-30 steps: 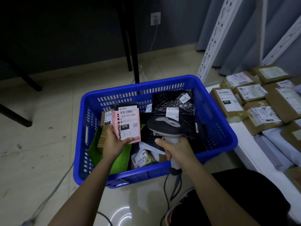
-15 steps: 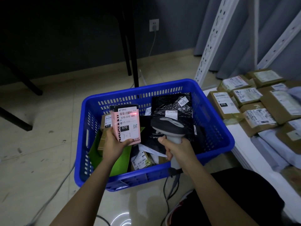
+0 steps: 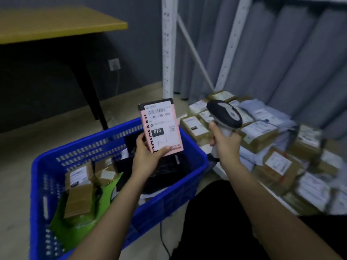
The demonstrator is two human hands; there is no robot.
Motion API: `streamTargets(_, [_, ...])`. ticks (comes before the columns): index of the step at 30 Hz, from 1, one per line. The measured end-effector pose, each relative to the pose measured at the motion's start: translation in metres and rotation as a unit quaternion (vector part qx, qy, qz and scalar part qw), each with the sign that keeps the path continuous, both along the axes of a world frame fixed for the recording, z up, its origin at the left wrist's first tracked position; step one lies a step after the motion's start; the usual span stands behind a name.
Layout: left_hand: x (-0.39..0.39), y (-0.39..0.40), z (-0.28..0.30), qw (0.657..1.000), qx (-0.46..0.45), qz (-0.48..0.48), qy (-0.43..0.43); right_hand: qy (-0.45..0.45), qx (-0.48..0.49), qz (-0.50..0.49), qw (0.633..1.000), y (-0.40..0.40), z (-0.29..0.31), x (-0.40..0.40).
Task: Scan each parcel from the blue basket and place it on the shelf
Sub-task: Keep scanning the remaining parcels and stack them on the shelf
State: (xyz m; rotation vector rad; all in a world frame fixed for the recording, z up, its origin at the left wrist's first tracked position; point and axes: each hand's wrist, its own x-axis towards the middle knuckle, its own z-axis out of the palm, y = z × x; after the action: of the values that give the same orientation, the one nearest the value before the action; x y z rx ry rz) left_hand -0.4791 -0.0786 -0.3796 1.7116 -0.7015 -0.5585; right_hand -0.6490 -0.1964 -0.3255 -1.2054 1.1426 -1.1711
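My left hand (image 3: 148, 155) grips the lower end of a pink parcel (image 3: 161, 128) with a white label marked 070, held upright above the far right part of the blue basket (image 3: 45, 177). My right hand (image 3: 224, 139) holds the handle of a black and white barcode scanner (image 3: 225, 114), raised to the right of the parcel, over the shelf's edge. The basket holds brown boxes (image 3: 78, 192), a green bag (image 3: 75, 229) and black bags (image 3: 163, 166). Many labelled parcels (image 3: 261, 134) lie on the low white shelf (image 3: 217, 169) at right.
White perforated shelf uprights (image 3: 168, 47) rise behind the basket, with grey curtains behind them. A yellow-topped table (image 3: 56, 25) with black legs stands at back left. The scanner's cable (image 3: 163, 239) runs along the floor by my dark-clothed knee.
Both hands rose and swung right towards the shelf; the pink parcel is lifted higher out of the basket. The scanner moved away from the parcel. My view tilted up and right.
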Motion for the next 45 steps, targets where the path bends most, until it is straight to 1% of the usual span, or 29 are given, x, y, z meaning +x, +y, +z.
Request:
streamTargets(5, [-0.066, -0.063, 0.032, 0.996, -0.015, -0.082, 0.014, 0.063, -0.041, -0.051, 0.996, -0.037, 0.027, -0.086])
streamTargets(10, [-0.133, -0.123, 0.043, 0.984, 0.011, -0.177, -0.009, 0.119, 0.03, -0.079, 0.989, -0.074, 0.017, -0.177])
streamTargets(14, [-0.184, -0.162, 0.039, 0.958, 0.053, -0.281, -0.034, 0.104, 0.068, -0.09, 0.988, -0.1, 0.011, -0.234])
streamTargets(17, [-0.218, -0.191, 0.023, 0.927, 0.105, -0.353, -0.066, 0.078, 0.082, -0.11, 0.987, -0.114, 0.006, -0.262])
streamTargets(20, [-0.252, -0.214, 0.005, 0.903, 0.121, -0.404, -0.082, 0.064, 0.109, -0.131, 0.983, -0.123, -0.005, -0.287])
streamTargets(22, [-0.27, -0.225, -0.007, 0.889, 0.143, -0.424, -0.093, 0.049, 0.118, -0.139, 0.982, -0.127, -0.011, -0.3])
streamTargets(25, [-0.284, -0.244, -0.027, 0.88, 0.159, -0.437, -0.091, 0.019, 0.14, -0.163, 0.976, -0.131, -0.02, -0.311])
streamTargets(26, [-0.286, -0.251, -0.034, 0.877, 0.167, -0.434, -0.121, 0.022, 0.15, -0.164, 0.975, -0.132, -0.022, -0.313])
streamTargets(27, [-0.289, -0.255, -0.038, 0.869, 0.178, -0.424, -0.181, 0.032, 0.157, -0.163, 0.974, -0.133, -0.025, -0.313])
streamTargets(29, [-0.292, -0.258, -0.045, 0.84, 0.207, -0.376, -0.332, 0.038, 0.159, -0.162, 0.973, -0.134, -0.029, -0.31])
streamTargets(30, [-0.293, -0.256, -0.046, 0.823, 0.214, -0.355, -0.389, 0.036, 0.156, -0.161, 0.974, -0.134, -0.03, -0.307])
streamTargets(31, [-0.294, -0.253, -0.047, 0.807, 0.21, -0.351, -0.426, 0.039, 0.154, -0.157, 0.975, -0.135, -0.031, -0.304])
streamTargets(32, [-0.293, -0.25, -0.049, 0.79, 0.183, -0.364, -0.459, 0.043, 0.151, -0.147, 0.977, -0.135, -0.031, -0.3])
streamTargets(33, [-0.292, -0.246, -0.05, 0.757, 0.166, -0.395, -0.493, 0.045, 0.149, -0.134, 0.979, -0.135, -0.03, -0.294])
streamTargets(34, [-0.29, -0.243, -0.052, 0.717, 0.167, -0.431, -0.522, 0.044, 0.147, -0.124, 0.98, -0.134, -0.03, -0.289])
streamTargets(35, [-0.286, -0.242, -0.054, 0.681, 0.186, -0.459, -0.54, 0.045, 0.147, -0.114, 0.982, -0.133, -0.028, -0.282])
streamTargets(36, [-0.283, -0.242, -0.055, 0.659, 0.211, -0.477, -0.542, 0.045, 0.149, -0.108, 0.982, -0.13, -0.026, -0.275])
streamTargets(37, [-0.28, -0.242, -0.055, 0.656, 0.227, -0.488, -0.529, 0.044, 0.154, -0.103, 0.982, -0.128, -0.024, -0.268])
streamTargets(38, [-0.277, -0.242, -0.052, 0.67, 0.226, -0.494, -0.506, 0.044, 0.156, -0.097, 0.982, -0.126, -0.023, -0.261])
streamTargets(39, [-0.273, -0.24, -0.048, 0.696, 0.211, -0.495, -0.475, 0.051, 0.155, -0.091, 0.982, -0.125, -0.022, -0.254])
streamTargets(40, [-0.269, -0.236, -0.041, 0.729, 0.19, -0.489, -0.439, 0.065, 0.152, -0.084, 0.983, -0.123, -0.021, -0.246])
streamTargets(42, [-0.253, -0.227, -0.023, 0.788, 0.151, -0.455, -0.386, 0.094, 0.143, -0.059, 0.983, -0.12, -0.019, -0.228])
streamTargets(45, [-0.212, -0.21, -0.003, 0.846, 0.151, -0.394, -0.326, 0.097, 0.129, -0.012, 0.987, -0.11, -0.013, -0.196])
